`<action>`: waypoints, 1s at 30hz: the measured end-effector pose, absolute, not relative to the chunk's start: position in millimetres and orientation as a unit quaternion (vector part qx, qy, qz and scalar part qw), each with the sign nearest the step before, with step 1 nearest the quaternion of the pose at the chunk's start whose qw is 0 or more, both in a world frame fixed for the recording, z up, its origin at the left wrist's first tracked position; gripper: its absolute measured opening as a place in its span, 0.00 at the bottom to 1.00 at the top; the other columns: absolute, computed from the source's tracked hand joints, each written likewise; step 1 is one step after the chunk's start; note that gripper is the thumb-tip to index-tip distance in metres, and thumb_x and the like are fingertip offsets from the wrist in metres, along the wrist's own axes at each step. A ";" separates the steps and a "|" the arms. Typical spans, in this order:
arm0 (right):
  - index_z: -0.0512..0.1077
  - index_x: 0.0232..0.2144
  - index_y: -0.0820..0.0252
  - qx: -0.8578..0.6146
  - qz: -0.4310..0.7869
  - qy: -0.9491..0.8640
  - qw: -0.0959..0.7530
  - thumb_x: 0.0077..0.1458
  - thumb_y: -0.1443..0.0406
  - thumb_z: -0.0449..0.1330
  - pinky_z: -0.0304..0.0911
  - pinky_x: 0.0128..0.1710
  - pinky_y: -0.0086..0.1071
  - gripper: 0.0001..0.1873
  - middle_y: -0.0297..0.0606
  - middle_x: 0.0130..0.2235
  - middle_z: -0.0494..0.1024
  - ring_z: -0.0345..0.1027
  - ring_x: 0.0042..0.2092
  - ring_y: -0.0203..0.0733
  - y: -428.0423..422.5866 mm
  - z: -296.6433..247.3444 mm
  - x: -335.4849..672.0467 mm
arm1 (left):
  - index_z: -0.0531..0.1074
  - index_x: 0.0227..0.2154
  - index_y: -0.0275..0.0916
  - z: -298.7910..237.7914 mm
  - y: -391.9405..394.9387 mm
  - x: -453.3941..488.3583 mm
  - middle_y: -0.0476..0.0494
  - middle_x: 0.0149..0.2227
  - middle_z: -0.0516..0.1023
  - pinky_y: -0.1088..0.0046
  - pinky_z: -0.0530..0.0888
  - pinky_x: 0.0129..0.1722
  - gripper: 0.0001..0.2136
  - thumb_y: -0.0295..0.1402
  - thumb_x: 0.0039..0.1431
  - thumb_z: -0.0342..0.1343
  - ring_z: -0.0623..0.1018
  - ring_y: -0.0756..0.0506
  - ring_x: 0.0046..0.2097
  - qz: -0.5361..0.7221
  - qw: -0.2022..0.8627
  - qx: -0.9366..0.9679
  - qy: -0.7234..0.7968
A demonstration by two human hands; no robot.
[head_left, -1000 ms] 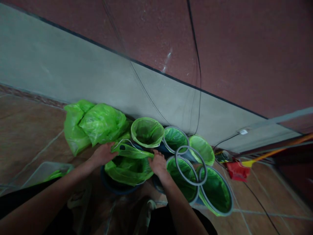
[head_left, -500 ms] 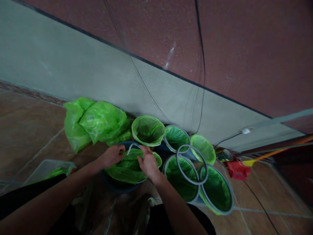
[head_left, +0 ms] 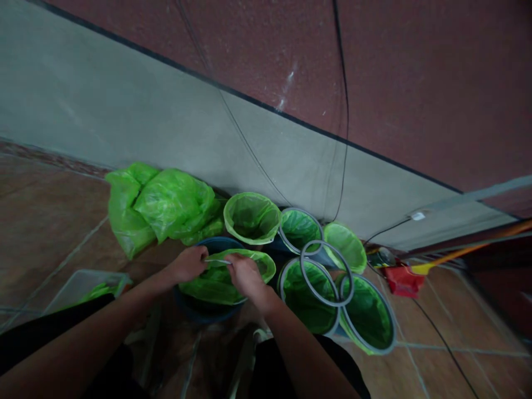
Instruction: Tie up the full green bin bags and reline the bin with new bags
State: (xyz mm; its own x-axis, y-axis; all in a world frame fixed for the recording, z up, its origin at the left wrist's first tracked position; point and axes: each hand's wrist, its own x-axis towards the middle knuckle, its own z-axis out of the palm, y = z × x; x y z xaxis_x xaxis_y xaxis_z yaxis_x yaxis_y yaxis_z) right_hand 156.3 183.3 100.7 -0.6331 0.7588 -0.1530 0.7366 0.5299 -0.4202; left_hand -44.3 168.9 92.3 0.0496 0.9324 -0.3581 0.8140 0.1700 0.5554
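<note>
My left hand (head_left: 190,265) is closed on the far rim of a green drawstring garbage bag (head_left: 214,288). A short way to the right, my right hand (head_left: 248,279) pinches the same rim, fingers together. A pale drawstring stretches nearly straight between the two hands. The bag hangs loosely inside a dark blue bin (head_left: 195,315), whose far and near edges show around it. Just behind stands another bin lined in green (head_left: 252,219), its bag folded over the rim.
Tied green garbage bags (head_left: 170,202) lie against the wall at left. A clear plastic tub (head_left: 70,285) sits near my left forearm. Several lined bins (head_left: 301,230) stand to the right, a loose grey ring (head_left: 327,302) resting across them. Beyond is a red dustpan (head_left: 402,281).
The white drawstring, slack and arched between my hands before, is now drawn nearly straight. My right hand has turned slightly and closed its fingers on the bag's rim.
</note>
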 end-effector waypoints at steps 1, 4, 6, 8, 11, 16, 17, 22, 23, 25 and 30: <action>0.76 0.45 0.61 -0.424 0.237 -0.874 0.028 0.64 0.70 0.53 0.66 0.51 0.32 0.13 0.43 0.46 0.81 0.74 0.48 0.44 182.2 99.8 156.5 | 0.68 0.25 0.41 90.3 171.2 -47.2 0.50 0.23 0.71 0.71 0.65 0.31 0.03 0.32 0.51 0.53 0.74 0.45 0.30 0.102 0.369 0.621 0.684; 0.75 0.46 0.59 -0.412 0.274 -0.867 0.051 0.65 0.68 0.54 0.64 0.50 0.30 0.12 0.40 0.46 0.81 0.74 0.48 0.41 179.1 99.4 155.3 | 0.72 0.27 0.39 86.7 175.2 -51.5 0.50 0.25 0.74 0.71 0.68 0.31 0.06 0.36 0.47 0.54 0.74 0.46 0.30 0.175 0.455 0.571 0.661; 0.76 0.45 0.59 -0.403 0.291 -0.866 0.061 0.68 0.67 0.51 0.64 0.48 0.30 0.13 0.40 0.45 0.82 0.75 0.46 0.40 178.3 101.0 154.0 | 0.74 0.28 0.38 87.6 174.3 -51.2 0.50 0.25 0.76 0.70 0.70 0.31 0.09 0.35 0.43 0.54 0.75 0.46 0.30 0.226 0.498 0.533 0.646; 0.76 0.43 0.60 -0.398 0.292 -0.868 0.049 0.70 0.67 0.48 0.64 0.47 0.29 0.16 0.41 0.43 0.82 0.75 0.45 0.40 178.6 102.7 153.4 | 0.76 0.32 0.38 90.7 171.6 -50.2 0.49 0.27 0.78 0.70 0.72 0.32 0.13 0.35 0.42 0.54 0.77 0.45 0.30 0.276 0.544 0.485 0.626; 0.78 0.40 0.59 -0.391 0.285 -0.875 0.003 0.69 0.67 0.49 0.64 0.47 0.29 0.17 0.40 0.43 0.83 0.76 0.45 0.40 179.8 101.7 154.7 | 0.77 0.40 0.38 95.5 168.4 -50.6 0.46 0.33 0.83 0.67 0.76 0.36 0.19 0.36 0.42 0.58 0.81 0.43 0.35 0.333 0.594 0.418 0.601; 0.81 0.39 0.55 -0.412 0.280 -0.866 -0.053 0.64 0.67 0.54 0.64 0.48 0.30 0.14 0.37 0.43 0.85 0.77 0.45 0.40 179.6 95.1 157.3 | 0.77 0.46 0.35 98.6 173.0 -52.5 0.43 0.35 0.85 0.63 0.78 0.38 0.24 0.42 0.46 0.61 0.82 0.40 0.35 0.311 0.515 0.473 0.644; 0.81 0.38 0.55 -0.423 0.278 -0.861 -0.055 0.64 0.67 0.54 0.65 0.47 0.30 0.14 0.37 0.43 0.85 0.77 0.45 0.41 179.3 95.0 157.1 | 0.77 0.47 0.35 99.6 174.0 -51.5 0.41 0.37 0.85 0.61 0.78 0.41 0.24 0.42 0.48 0.60 0.82 0.40 0.37 0.296 0.483 0.508 0.649; 0.82 0.38 0.57 -0.481 0.270 -0.832 -0.058 0.63 0.65 0.55 0.65 0.47 0.31 0.14 0.40 0.41 0.85 0.77 0.45 0.43 180.7 97.9 154.0 | 0.79 0.46 0.40 106.3 170.5 -40.3 0.39 0.47 0.84 0.60 0.73 0.56 0.17 0.38 0.54 0.57 0.82 0.39 0.49 0.254 0.354 0.641 0.632; 0.81 0.38 0.58 -0.490 0.272 -0.827 -0.048 0.63 0.65 0.55 0.66 0.47 0.32 0.14 0.41 0.41 0.85 0.77 0.45 0.43 181.8 97.3 153.1 | 0.79 0.46 0.41 106.6 168.9 -37.7 0.40 0.48 0.84 0.62 0.73 0.56 0.17 0.37 0.55 0.56 0.82 0.40 0.50 0.251 0.373 0.648 0.615; 0.81 0.39 0.59 -0.506 0.290 -0.813 -0.009 0.63 0.66 0.54 0.66 0.47 0.32 0.14 0.42 0.41 0.84 0.77 0.44 0.42 183.9 93.7 151.1 | 0.78 0.49 0.41 105.2 166.4 -33.4 0.42 0.49 0.84 0.64 0.74 0.55 0.18 0.36 0.56 0.54 0.81 0.41 0.50 0.254 0.424 0.645 0.583; 0.78 0.34 0.59 -0.552 0.425 -0.706 0.124 0.62 0.69 0.55 0.67 0.40 0.29 0.11 0.36 0.34 0.81 0.74 0.36 0.38 186.8 77.5 143.8 | 0.76 0.52 0.39 93.8 168.1 -30.7 0.40 0.53 0.82 0.65 0.75 0.54 0.22 0.36 0.55 0.52 0.80 0.42 0.52 0.295 0.492 0.586 0.572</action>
State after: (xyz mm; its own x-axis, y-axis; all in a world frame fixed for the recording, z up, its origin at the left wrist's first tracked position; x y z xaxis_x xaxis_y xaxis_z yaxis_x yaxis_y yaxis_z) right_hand 143.8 186.8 77.5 -0.3589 0.8856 -0.2948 0.6752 0.0283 -0.7371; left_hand -30.7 168.1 93.8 0.1714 0.9612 -0.2163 0.3808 0.1379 0.9143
